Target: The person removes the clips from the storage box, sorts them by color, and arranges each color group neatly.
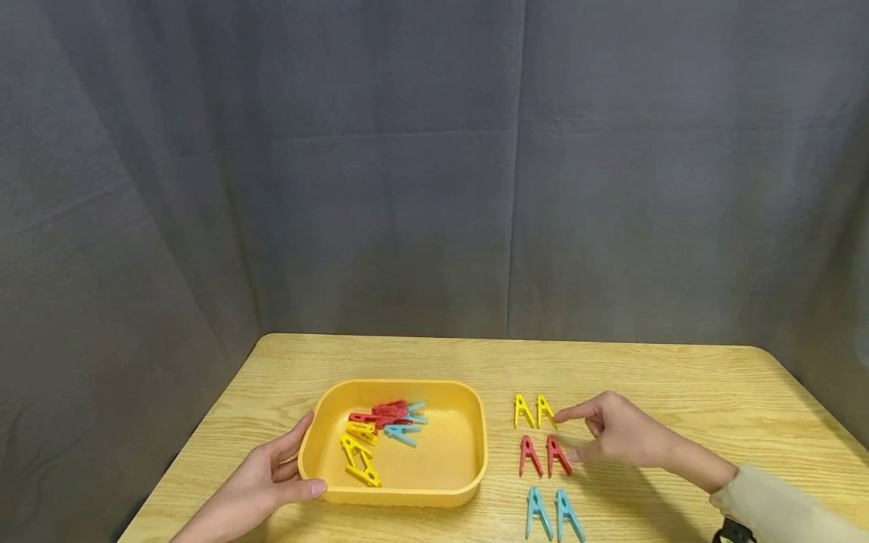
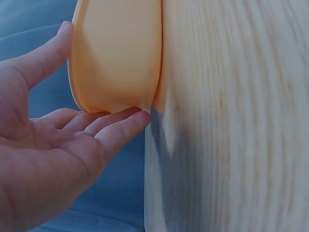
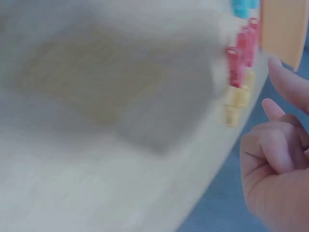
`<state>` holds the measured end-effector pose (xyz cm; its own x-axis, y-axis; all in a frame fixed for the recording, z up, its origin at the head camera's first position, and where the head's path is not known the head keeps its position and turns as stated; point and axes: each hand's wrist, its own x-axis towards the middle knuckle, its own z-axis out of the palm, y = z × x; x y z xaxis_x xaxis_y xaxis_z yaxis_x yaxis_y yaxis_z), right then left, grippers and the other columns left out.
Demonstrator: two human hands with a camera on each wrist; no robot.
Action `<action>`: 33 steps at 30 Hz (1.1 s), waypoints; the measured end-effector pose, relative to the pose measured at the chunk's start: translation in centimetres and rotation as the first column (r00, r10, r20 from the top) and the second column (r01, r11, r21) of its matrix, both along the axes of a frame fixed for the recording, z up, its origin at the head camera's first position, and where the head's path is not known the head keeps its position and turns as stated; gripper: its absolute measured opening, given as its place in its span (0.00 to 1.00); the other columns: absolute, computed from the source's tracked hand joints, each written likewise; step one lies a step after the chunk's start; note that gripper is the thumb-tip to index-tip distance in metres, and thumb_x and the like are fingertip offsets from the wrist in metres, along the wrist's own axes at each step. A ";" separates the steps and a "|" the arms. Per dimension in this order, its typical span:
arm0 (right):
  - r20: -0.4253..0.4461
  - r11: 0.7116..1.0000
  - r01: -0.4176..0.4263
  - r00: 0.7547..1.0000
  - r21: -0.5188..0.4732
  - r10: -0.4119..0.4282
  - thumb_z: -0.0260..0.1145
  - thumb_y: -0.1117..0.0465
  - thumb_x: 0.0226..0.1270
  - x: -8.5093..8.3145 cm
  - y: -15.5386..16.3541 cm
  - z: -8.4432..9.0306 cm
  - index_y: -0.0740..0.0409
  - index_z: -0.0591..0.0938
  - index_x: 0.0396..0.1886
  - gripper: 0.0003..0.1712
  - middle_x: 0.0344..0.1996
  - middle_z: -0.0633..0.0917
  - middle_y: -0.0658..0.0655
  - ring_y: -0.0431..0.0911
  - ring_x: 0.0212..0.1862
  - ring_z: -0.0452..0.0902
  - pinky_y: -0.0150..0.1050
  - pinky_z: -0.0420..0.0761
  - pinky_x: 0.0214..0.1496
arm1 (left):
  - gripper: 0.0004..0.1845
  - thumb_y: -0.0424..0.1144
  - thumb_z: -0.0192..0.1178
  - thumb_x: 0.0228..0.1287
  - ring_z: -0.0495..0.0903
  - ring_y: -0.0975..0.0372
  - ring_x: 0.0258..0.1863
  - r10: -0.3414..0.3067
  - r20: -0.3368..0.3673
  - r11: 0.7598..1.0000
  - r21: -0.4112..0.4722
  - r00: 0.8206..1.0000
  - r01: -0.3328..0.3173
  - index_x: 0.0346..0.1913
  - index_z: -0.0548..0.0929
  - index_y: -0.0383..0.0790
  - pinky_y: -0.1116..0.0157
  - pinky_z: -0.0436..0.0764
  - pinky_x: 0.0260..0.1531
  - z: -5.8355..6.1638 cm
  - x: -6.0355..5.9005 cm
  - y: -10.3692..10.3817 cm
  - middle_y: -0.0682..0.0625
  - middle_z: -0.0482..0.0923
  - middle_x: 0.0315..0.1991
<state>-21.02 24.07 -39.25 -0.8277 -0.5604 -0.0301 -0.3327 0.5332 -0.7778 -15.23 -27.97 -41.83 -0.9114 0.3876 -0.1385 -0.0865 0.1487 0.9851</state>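
While the wooden table (image 1: pixel 679 392) carries pegs laid out in coloured pairs, you appear to be mid-sort. Your left hand (image 1: pixel 261 483) steadies the yellow tray (image 1: pixel 468 422), its straight fingers lying along the near wall. Your right hand (image 1: pixel 621 437) holds nothing; its forefinger is stretched toward the yellow pegs (image 1: pixel 533 411), with thumb near the red pegs (image 1: pixel 545 455) and other fingers curled. Blue pegs (image 1: pixel 553 514) lie nearest you. Next, I judge, you must reach across for the tray's mixed pegs (image 1: pixel 380 434).

Our right hand (image 3: pixel 277 169) with fingers curled, near blurred red pegs (image 3: pixel 240 55) and yellow pegs (image 3: pixel 235 103) (table (image 3: pixel 96 145) beneath), orange tray (image 3: pixel 282 26) beyond.
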 end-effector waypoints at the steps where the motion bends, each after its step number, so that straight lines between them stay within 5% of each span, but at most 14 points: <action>1: -0.023 1.000 -0.003 1.000 0.013 0.004 0.82 0.62 0.60 0.0 -0.4 0.6 0.71 0.85 0.61 0.31 0.11 0.60 0.42 0.36 0.18 0.46 0.32 0.62 0.24 | 0.55 0.32 0.71 0.70 0.59 0.38 0.76 -0.003 -0.006 1.000 0.001 1.000 0.003 0.83 0.39 0.26 0.65 0.80 0.61 0.0 0.0 0.0 0.30 0.35 0.83; 7: -0.134 0.994 -0.056 0.989 0.093 0.068 0.82 0.61 0.60 -0.6 -3.9 3.8 0.65 0.90 0.55 0.24 0.10 0.61 0.40 0.35 0.18 0.48 0.30 0.60 0.23 | 0.56 0.32 0.71 0.69 0.58 0.38 0.76 -0.008 -0.018 1.000 0.014 1.000 0.008 0.83 0.39 0.26 0.66 0.79 0.61 0.0 0.0 0.0 0.31 0.34 0.83; 13: -0.155 0.971 -0.169 0.968 0.169 0.196 0.82 0.64 0.59 -1.6 -8.9 5.4 0.63 0.91 0.53 0.21 0.08 0.61 0.39 0.34 0.15 0.49 0.29 0.61 0.22 | 0.56 0.32 0.71 0.70 0.58 0.38 0.76 -0.009 -0.004 1.000 0.024 1.000 0.009 0.83 0.38 0.26 0.66 0.80 0.61 -0.1 -0.1 0.0 0.30 0.36 0.83; 21: -0.159 0.920 -0.288 0.928 0.265 0.336 0.83 0.66 0.58 -3.0 -14.9 5.5 0.62 0.92 0.51 0.20 0.06 0.62 0.39 0.34 0.13 0.48 0.28 0.57 0.20 | 0.56 0.33 0.72 0.70 0.59 0.38 0.76 0.014 0.020 1.000 0.003 1.000 -0.014 0.83 0.39 0.27 0.65 0.80 0.60 0.0 0.0 0.0 0.30 0.37 0.83; 27: -0.148 0.857 -0.382 0.879 0.346 0.452 0.83 0.67 0.58 -4.5 -18.1 4.6 0.65 0.91 0.51 0.20 0.08 0.58 0.39 0.34 0.15 0.46 0.28 0.53 0.21 | 0.55 0.33 0.71 0.70 0.59 0.39 0.76 0.022 0.030 1.000 0.000 0.999 -0.022 0.83 0.39 0.28 0.64 0.80 0.61 0.0 0.3 -0.1 0.31 0.36 0.83; 33: -0.096 0.818 -0.372 0.886 0.438 0.454 0.82 0.66 0.59 -5.3 -20.3 3.7 0.62 0.91 0.53 0.21 0.09 0.57 0.42 0.36 0.17 0.47 0.29 0.57 0.24 | 0.56 0.33 0.72 0.70 0.60 0.38 0.76 0.021 0.024 1.000 0.004 0.999 -0.021 0.83 0.40 0.28 0.64 0.81 0.60 0.2 0.5 -0.1 0.31 0.36 0.83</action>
